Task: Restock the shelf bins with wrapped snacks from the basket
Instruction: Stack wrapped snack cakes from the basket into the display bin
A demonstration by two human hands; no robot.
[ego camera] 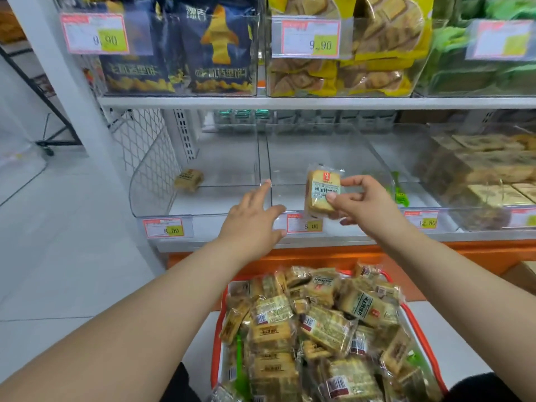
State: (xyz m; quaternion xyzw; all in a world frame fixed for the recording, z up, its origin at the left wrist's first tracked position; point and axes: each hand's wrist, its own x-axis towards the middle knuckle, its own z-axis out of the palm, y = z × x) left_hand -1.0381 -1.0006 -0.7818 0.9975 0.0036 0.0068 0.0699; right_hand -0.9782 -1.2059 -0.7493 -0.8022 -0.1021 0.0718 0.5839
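My right hand (362, 201) pinches a clear-wrapped yellow snack (320, 192) and holds it upright over the front of the middle clear shelf bin (374, 158). My left hand (253, 219) reaches forward with straight fingers, its fingertips at the divider between the left bin (139, 198) and the middle bin, holding nothing. One wrapped snack (189, 179) lies alone in the left bin. Below, an orange-rimmed basket (216, 338) is heaped with several wrapped snacks (324, 323).
The right bin (478, 175) holds stacked boxed snacks. The upper shelf carries bins of dark chip bags (179, 53), yellow packs (348, 59) and green packs (478, 62). Price tags line the shelf edges. A white mesh end panel (145, 146) and tiled floor lie left.
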